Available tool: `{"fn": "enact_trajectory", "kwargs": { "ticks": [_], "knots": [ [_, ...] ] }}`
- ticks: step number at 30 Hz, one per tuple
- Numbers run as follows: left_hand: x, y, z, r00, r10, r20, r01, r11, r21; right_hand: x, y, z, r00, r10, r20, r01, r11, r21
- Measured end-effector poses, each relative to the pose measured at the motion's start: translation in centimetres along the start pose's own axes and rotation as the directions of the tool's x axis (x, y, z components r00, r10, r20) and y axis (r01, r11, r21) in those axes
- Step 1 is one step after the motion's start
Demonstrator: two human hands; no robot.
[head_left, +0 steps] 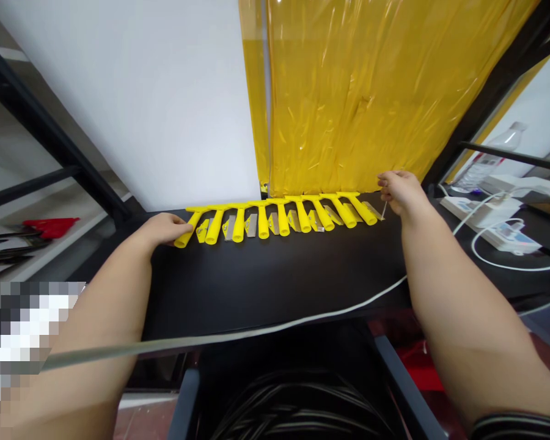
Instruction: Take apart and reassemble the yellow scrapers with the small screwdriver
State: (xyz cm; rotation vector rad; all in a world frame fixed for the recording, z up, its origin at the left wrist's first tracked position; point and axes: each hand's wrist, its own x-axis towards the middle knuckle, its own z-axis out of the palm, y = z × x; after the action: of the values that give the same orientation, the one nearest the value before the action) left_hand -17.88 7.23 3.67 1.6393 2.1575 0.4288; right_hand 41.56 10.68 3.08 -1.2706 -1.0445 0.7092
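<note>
A row of several yellow T-shaped plastic scraper handles lies along the back of the black tabletop, their round hollow ends facing me. Between the handles sit small metal plates, some with yellow parts beside them. My left hand is at the left end, its fingers closed against the leftmost yellow handle. At the other end, my right hand has its fingers curled together beside the last metal plate. Whether a thin piece is pinched in those fingers I cannot make out.
A white cable crosses the table's front edge. White power strips with cords and a clear bottle stand at the right. Behind the row hang a white panel and yellow plastic sheeting. Black frame posts flank the table.
</note>
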Motion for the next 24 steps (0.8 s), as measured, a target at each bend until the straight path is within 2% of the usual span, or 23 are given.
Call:
{"fn": "enact_trajectory", "kwargs": {
  "ticks": [3, 10, 18, 24],
  "knots": [
    [-0.1, 0.2, 0.0, 1.000, 0.007, 0.002, -0.007, 1.000, -0.014, -0.2, -0.2, 0.8, 0.995, 0.056, -0.078, -0.052, 0.997, 0.059],
    [-0.2, 0.1, -0.1, 1.000, -0.008, 0.007, 0.008, 0.999, -0.041, -0.8, -0.9, 1.5, 0.993, -0.049, -0.103, 0.059, 0.993, 0.098],
    [0.6, -0.6, 0.2, 0.999, -0.034, -0.040, 0.030, 0.996, -0.080, -1.3, -1.3, 1.0, 0.993, -0.045, -0.106, 0.055, 0.994, 0.091],
    [0.8, -0.7, 0.2, 0.998, -0.032, -0.049, 0.027, 0.994, -0.107, -1.6, -1.4, 1.3, 0.987, -0.090, -0.130, 0.106, 0.987, 0.120]
  ]
}}
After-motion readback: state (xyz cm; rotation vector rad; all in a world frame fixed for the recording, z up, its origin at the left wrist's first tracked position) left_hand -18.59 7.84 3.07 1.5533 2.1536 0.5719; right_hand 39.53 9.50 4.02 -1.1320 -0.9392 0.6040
